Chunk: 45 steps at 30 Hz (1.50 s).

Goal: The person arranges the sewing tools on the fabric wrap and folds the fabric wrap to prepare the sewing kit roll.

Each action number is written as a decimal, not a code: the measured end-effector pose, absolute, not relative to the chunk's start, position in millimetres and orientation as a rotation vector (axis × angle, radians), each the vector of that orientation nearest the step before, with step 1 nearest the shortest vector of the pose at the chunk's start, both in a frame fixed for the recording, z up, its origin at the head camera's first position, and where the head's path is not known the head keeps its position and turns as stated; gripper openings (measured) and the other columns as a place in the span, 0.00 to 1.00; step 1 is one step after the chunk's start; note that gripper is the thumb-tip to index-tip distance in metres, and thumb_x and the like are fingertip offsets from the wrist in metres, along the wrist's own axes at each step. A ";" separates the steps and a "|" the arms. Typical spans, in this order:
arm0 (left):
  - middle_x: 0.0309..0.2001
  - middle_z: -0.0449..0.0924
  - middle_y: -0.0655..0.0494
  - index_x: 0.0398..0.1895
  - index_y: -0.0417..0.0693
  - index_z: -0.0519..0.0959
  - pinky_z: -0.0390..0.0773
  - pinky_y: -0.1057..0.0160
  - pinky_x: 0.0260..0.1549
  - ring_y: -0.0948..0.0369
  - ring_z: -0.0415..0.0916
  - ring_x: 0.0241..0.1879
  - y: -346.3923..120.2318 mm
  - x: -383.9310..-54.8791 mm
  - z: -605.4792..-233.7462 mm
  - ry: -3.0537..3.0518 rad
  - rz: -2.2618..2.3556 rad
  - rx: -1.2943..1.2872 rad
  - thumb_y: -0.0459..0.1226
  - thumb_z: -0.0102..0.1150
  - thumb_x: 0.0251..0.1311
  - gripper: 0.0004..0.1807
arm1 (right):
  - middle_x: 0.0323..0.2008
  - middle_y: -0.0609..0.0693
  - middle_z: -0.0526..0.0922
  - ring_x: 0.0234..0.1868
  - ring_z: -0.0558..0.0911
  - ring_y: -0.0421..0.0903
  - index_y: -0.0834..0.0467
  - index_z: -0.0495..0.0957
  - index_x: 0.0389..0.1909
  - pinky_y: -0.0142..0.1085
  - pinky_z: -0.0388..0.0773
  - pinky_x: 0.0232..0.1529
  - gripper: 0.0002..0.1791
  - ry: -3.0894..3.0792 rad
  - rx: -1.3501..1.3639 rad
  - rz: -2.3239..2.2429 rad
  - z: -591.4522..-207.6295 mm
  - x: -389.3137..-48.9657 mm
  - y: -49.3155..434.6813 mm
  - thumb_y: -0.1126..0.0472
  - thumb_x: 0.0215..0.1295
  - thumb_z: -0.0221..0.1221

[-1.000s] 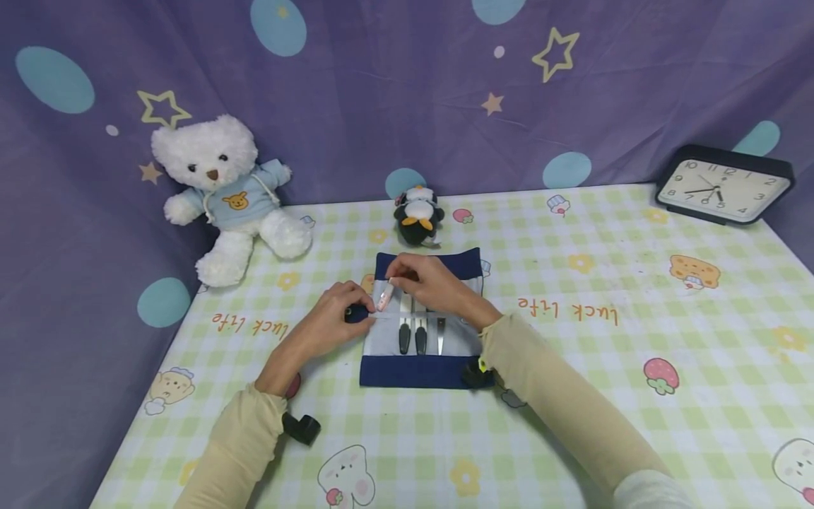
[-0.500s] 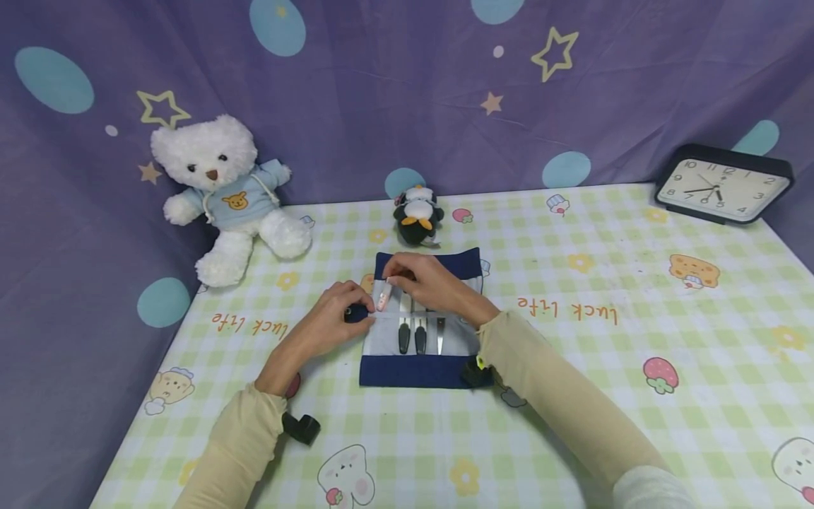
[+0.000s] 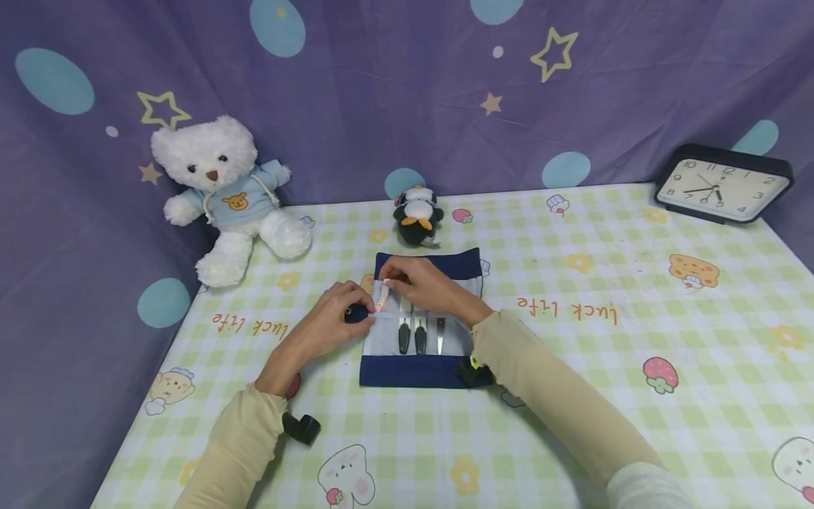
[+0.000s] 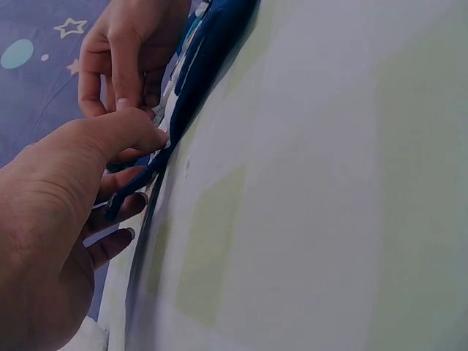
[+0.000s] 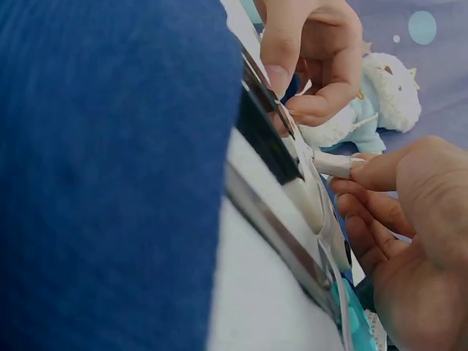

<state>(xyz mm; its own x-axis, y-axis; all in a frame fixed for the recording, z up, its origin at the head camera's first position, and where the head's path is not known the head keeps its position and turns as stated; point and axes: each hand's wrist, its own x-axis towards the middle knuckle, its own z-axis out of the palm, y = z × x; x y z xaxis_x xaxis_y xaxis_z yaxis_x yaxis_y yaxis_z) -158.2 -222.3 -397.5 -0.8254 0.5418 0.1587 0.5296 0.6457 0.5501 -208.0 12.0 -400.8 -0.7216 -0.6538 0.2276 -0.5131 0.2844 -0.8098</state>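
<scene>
A navy fabric pouch [image 3: 413,372] with a grey lining lies unrolled mid-table in the head view. My left hand [image 3: 333,314] pinches its left edge, where a navy flap is folded up. With thumb and fingertips, my right hand [image 3: 422,284] pinches a slim white-and-pink item [image 3: 383,298]. Its lower end meets the lining near a pocket seam; whether it is inside the pocket I cannot tell. Two dark-handled tools [image 3: 404,337] and a pointed metal tool [image 3: 440,336] sit in the pouch to the right. In the right wrist view the item's white end [image 5: 333,162] shows between my fingers.
A penguin plush [image 3: 418,215] sits just behind the pouch. At the back left is a white teddy bear [image 3: 232,194]; a black-framed clock [image 3: 725,185] stands at the back right. A checkered cloth [image 3: 572,396] covers the table, and a purple curtain hangs behind.
My right hand has shifted slightly left, bringing the upper end of the white-and-pink item with it, so the item stands a little steeper. The left hand and pouch stay in place.
</scene>
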 end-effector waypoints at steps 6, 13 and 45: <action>0.42 0.78 0.55 0.38 0.48 0.82 0.72 0.49 0.50 0.54 0.74 0.45 -222.5 -157.6 -397.6 2.839 0.930 0.919 0.33 0.72 0.62 0.06 | 0.46 0.53 0.84 0.45 0.83 0.44 0.63 0.81 0.51 0.35 0.78 0.47 0.08 2.417 -1.109 -1.417 -399.6 -206.7 8.8 0.67 0.79 0.55; 0.43 0.78 0.56 0.38 0.49 0.82 0.72 0.49 0.51 0.56 0.74 0.44 -222.6 -158.2 -397.9 2.824 0.939 0.940 0.33 0.72 0.62 0.07 | 0.46 0.50 0.84 0.44 0.81 0.41 0.62 0.82 0.51 0.34 0.77 0.47 0.08 2.492 -1.207 -1.388 -398.6 -206.1 10.3 0.68 0.77 0.57; 0.44 0.79 0.55 0.40 0.49 0.82 0.72 0.49 0.51 0.54 0.74 0.46 -223.3 -157.3 -397.8 2.826 0.921 0.897 0.34 0.71 0.63 0.06 | 0.46 0.53 0.84 0.43 0.81 0.44 0.63 0.84 0.53 0.35 0.78 0.44 0.11 2.544 -1.132 -1.257 -402.5 -210.0 4.5 0.67 0.77 0.57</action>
<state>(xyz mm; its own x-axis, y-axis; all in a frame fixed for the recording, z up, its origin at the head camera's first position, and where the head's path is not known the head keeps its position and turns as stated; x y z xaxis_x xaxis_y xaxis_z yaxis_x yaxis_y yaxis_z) -157.3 -223.3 -397.8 -0.8326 0.5365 0.1376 0.5146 0.6575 0.5503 -210.0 4.5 -402.5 -0.7222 -0.6514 0.2325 -0.5804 0.3880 -0.7159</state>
